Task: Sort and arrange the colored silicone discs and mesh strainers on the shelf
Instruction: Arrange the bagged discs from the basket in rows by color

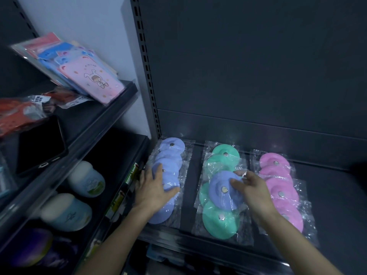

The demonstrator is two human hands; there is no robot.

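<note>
At centre, right hand (256, 193) grips blue disc (219, 197) (bagged).

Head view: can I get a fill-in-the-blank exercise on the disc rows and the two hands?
The left hand rests flat on the leftmost row, whose discs are all ____.
The right hand pinches a blue disc that lies on the middle row, whose own discs are ____.
The pink row lies farthest to the ____.
Missing words: blue; green; right.
</note>
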